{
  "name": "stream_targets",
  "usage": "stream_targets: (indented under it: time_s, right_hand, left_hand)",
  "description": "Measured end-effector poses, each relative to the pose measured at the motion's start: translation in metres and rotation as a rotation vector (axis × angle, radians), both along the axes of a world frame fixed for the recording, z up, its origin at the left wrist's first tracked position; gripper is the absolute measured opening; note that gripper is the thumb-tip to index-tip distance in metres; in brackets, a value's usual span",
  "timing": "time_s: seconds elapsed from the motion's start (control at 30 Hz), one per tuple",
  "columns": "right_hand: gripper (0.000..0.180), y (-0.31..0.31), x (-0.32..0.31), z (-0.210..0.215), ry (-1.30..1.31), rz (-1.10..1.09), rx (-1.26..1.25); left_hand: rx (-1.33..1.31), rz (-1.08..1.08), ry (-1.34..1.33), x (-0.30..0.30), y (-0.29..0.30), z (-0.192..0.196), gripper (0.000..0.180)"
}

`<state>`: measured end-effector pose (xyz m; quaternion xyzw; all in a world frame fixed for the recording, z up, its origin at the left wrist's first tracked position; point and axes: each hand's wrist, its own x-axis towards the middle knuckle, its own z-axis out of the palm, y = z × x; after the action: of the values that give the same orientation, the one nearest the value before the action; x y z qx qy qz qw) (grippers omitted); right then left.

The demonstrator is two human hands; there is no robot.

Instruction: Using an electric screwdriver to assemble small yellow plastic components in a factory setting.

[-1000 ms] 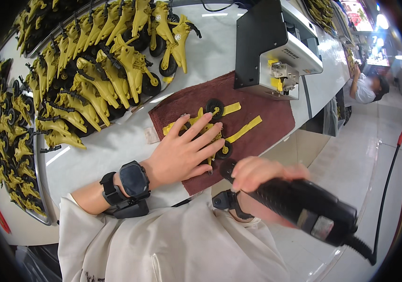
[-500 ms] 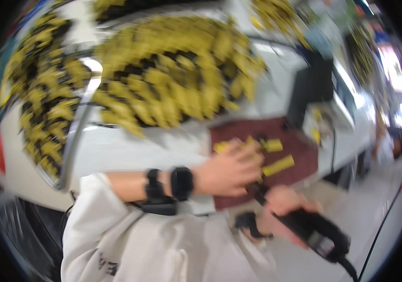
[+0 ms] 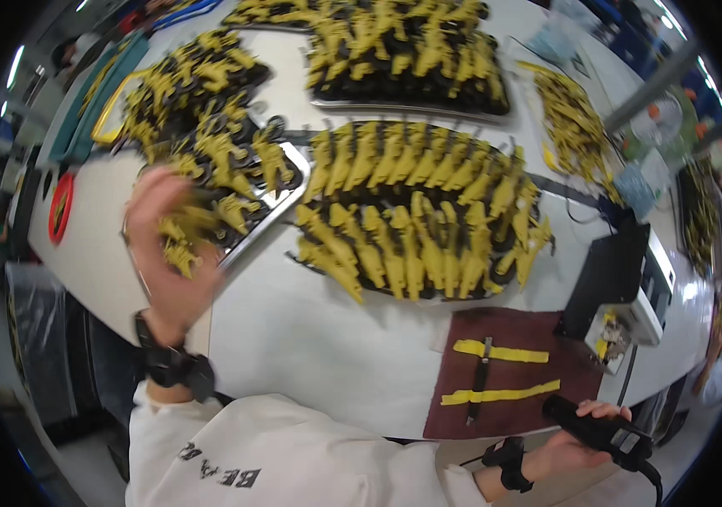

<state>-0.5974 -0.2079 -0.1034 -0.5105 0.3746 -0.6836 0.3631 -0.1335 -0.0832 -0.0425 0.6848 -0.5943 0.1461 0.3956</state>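
My left hand (image 3: 168, 279) reaches over the metal tray (image 3: 272, 211) on the left, which holds a heap of yellow-and-black parts (image 3: 221, 156). Its blurred fingers curl around one yellow-and-black part (image 3: 198, 221), smeared by motion. At the lower right, my right hand (image 3: 576, 452) grips a black corded tool (image 3: 602, 429), shaped like an electric screwdriver, its front end pointing toward the dark red mat (image 3: 513, 325). On that mat lie two yellow strips (image 3: 509, 352), crossed by a narrow dark strap (image 3: 481, 376).
A curved double row of yellow-and-black parts (image 3: 407, 245) lies beyond the mat. Behind it stands another loaded tray (image 3: 411, 108). A black-and-white machine (image 3: 610, 279) stands right of the mat, and more yellow strips (image 3: 572, 122) lie at the far right.
My left hand has left the mat and moved to the heaped tray on the left. My right hand has shifted right with the tool, away from the strips. The view has turned too.
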Motion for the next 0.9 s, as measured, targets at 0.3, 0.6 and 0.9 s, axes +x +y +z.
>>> stream_targets:
  time_s: [0.3, 0.6, 0.9]
  right_hand:
    - [0.08, -0.001, -0.006, 0.001, 0.091, -0.064, -0.073]
    - [0.081, 0.002, 0.01, -0.007, 0.065, -0.135, -0.11]
    - [0.082, 0.008, 0.015, -0.009, 0.092, -0.232, -0.21]
  left_hand:
    - [-0.006, 0.25, -0.143, 0.0, -0.004, 0.007, 0.067]
    - [0.478, -0.564, -0.613, -0.214, -0.192, -0.048, 0.079]
    - [0.446, -0.502, -0.708, -0.225, -0.226, -0.061, 0.046]
